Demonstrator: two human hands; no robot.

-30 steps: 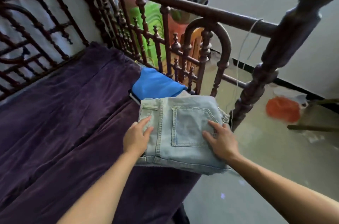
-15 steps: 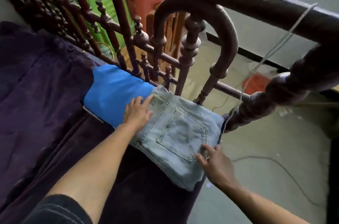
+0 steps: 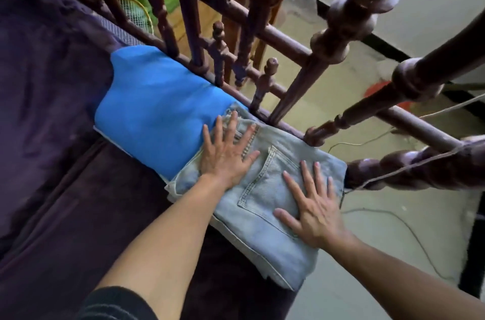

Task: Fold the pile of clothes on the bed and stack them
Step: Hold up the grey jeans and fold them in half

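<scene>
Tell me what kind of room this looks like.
Most likely a bedroom in a home: a bed under a dark purple cover, a turned wooden bed rail, and folded jeans with a blue garment on it.

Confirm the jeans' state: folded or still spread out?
Folded. The light denim jeans form a compact thick rectangle, back pocket up, partly atop the blue garment. Left hand and right hand lie flat on them.

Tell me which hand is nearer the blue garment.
Left. The left hand lies flat on the jeans right at the blue garment's edge; the right hand presses the back pocket, farther away.
</scene>
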